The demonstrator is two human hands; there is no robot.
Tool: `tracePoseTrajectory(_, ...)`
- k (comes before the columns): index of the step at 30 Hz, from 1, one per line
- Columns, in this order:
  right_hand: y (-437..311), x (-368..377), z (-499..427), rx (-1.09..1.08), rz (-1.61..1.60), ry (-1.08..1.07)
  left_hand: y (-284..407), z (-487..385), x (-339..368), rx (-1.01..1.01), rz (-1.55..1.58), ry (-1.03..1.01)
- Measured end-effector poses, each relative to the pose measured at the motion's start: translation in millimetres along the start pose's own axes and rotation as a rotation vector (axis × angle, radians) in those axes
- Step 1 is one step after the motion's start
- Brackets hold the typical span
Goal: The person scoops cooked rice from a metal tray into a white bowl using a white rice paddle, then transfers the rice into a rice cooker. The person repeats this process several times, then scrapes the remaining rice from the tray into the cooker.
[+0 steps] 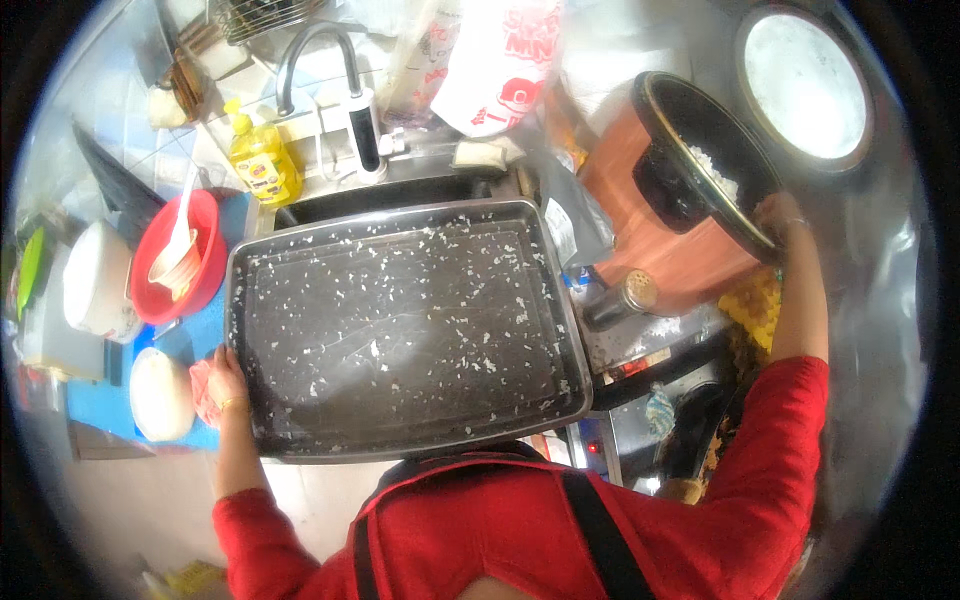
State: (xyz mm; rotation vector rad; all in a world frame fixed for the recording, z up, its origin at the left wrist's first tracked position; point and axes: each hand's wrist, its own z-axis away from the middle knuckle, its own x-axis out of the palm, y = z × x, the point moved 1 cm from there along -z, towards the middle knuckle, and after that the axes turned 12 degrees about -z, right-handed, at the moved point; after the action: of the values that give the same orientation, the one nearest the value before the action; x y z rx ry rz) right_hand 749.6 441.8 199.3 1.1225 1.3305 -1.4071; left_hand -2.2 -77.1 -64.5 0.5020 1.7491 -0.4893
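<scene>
A large dark metal baking tray (390, 300), sprinkled with loose white rice grains, lies across the sink in front of me. My left hand (227, 380) grips its left edge, with a pink cloth (201, 394) bunched against the fingers. At the upper right stands a copper-coloured rice cooker (630, 232) with its lid off. Cooked white rice (712, 174) shows partly inside it. My right hand (781, 216) is at the cooker's right rim. Its fingers bend over the edge and are partly hidden, so their hold is unclear.
Left of the tray are a red basin (180, 307) holding a ladle, and a white bowl (161, 394). Behind stand a yellow soap bottle (262, 161) and a curved faucet (322, 37). A shaker (621, 300) sits between tray and cooker. A round lid (806, 86) is at the far right.
</scene>
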Motion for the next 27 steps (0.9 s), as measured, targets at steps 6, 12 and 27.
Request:
tracePoseTrajectory(6,-83,-32,58,-0.118,-0.278,0.337,-2,0,4,-0.015,0.077,0.019)
tracePoseTrajectory(12,-240,49,174,-0.893,-0.760,-0.246,-8,-4,17,-0.034,0.084,0.016)
tracePoseTrajectory(27,-400,369,161,-1.158,-0.126,0.011,5,6,-6,-0.103,0.080,0.014)
